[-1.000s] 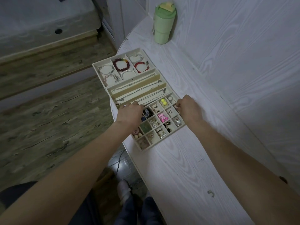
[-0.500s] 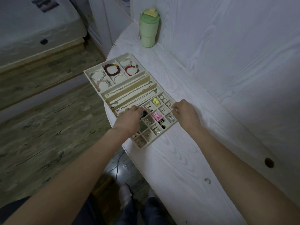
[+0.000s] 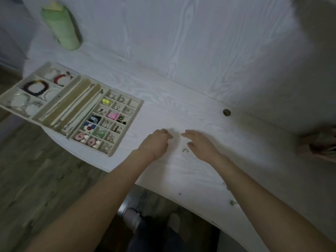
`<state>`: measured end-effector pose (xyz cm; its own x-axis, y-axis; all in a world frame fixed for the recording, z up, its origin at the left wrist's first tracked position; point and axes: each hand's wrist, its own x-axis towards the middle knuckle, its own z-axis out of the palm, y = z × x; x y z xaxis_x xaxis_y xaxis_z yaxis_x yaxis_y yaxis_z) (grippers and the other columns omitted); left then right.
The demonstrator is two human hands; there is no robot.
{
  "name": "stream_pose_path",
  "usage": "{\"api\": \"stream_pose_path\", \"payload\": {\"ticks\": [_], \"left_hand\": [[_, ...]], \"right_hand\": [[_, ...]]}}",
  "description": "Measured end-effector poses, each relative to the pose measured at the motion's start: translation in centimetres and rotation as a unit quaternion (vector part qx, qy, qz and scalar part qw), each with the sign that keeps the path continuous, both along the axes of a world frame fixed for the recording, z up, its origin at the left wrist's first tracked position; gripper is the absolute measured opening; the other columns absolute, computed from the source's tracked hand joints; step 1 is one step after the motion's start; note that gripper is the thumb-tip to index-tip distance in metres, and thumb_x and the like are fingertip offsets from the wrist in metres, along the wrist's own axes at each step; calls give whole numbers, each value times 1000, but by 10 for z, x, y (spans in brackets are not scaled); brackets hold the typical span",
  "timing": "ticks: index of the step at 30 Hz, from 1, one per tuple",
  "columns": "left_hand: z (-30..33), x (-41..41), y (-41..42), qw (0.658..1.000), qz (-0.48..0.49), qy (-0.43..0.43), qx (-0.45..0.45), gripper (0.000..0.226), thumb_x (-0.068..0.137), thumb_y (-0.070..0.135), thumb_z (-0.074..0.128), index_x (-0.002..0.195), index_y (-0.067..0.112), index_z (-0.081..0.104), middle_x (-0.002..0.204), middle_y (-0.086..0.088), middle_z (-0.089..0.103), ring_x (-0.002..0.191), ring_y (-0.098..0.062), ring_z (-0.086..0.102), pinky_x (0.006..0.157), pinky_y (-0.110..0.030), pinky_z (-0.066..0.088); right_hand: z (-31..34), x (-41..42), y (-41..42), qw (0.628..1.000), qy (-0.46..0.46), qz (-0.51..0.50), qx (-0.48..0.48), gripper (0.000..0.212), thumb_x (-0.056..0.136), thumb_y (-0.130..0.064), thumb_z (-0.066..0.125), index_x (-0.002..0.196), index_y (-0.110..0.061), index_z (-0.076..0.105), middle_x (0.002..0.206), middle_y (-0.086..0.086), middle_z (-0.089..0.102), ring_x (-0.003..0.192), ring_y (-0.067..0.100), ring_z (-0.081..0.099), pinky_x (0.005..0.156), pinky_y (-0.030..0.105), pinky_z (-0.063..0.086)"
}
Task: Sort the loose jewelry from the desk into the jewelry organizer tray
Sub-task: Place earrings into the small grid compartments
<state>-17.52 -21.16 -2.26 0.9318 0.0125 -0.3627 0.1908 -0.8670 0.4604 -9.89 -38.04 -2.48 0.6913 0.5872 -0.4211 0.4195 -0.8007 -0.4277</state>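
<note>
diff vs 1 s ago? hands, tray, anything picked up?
Both hands left the jewelry organizer tray and moved right onto the bare desk. The left hand and right hand now hover either side of a small silver ring, not yet gripped. The camera swung right too. Tray contents and the green tumbler look unchanged.

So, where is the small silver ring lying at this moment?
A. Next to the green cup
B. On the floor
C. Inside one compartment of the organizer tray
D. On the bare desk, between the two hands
D. The small silver ring lies on the white desk between the left hand and the right hand, well to the right of the organizer tray.
</note>
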Motion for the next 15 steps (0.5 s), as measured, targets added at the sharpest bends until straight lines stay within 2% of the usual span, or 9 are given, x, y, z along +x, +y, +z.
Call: {"api": "stream_pose_path", "payload": {"ticks": [2, 4, 7, 9, 11, 15], "left_hand": [[-11, 5, -20, 1000, -3, 6, -6, 47, 94, 4, 41, 140, 13, 43, 145, -10, 36, 131, -26, 35, 108, -35, 32], [-20, 9, -40, 1000, 23, 6, -19, 44, 93, 6, 45, 136, 12, 48, 138, -14, 42, 126, -29, 40, 104, -34, 35], [-26, 12, -63, 994, 94, -20, -50, 29, 92, 10, 49, 118, 4, 60, 117, -17, 50, 108, -32, 52, 88, -28, 38], [-28, 13, -75, 987, 146, -32, -57, 22, 92, 10, 49, 107, 1, 62, 110, -16, 51, 100, -31, 53, 78, -25, 35], [-30, 14, -81, 983, 174, -39, -49, 20, 93, 10, 48, 103, 2, 62, 107, -16, 55, 97, -30, 55, 74, -25, 35], [-24, 10, -81, 970, 217, -74, -84, 15, 89, 6, 50, 94, 3, 64, 95, -14, 66, 88, -27, 61, 71, -33, 47]], "right_hand": [[-6, -6, -15, 1000, 8, -3, 3, 44, 97, -13, 49, 141, -15, 43, 150, 5, 34, 139, 19, 27, 113, 27, 21], [-14, -12, -23, 999, 8, -30, 30, 39, 93, -11, 55, 132, -12, 53, 136, 9, 44, 128, 22, 39, 105, 26, 30], [-26, -17, -19, 995, -12, -77, 63, 25, 91, -10, 56, 115, -11, 62, 115, 10, 49, 104, 24, 52, 92, 31, 44], [-33, -19, -17, 993, -30, -86, 72, 19, 91, -6, 52, 104, -8, 65, 106, 11, 53, 95, 25, 54, 85, 34, 46], [-35, -19, -14, 991, -45, -95, 81, 20, 87, -1, 48, 95, -7, 66, 98, 13, 60, 91, 26, 57, 80, 36, 47], [-28, -16, -13, 978, -21, -145, 145, 17, 83, 5, 52, 85, -2, 68, 85, 12, 69, 83, 24, 63, 73, 30, 50]]}}
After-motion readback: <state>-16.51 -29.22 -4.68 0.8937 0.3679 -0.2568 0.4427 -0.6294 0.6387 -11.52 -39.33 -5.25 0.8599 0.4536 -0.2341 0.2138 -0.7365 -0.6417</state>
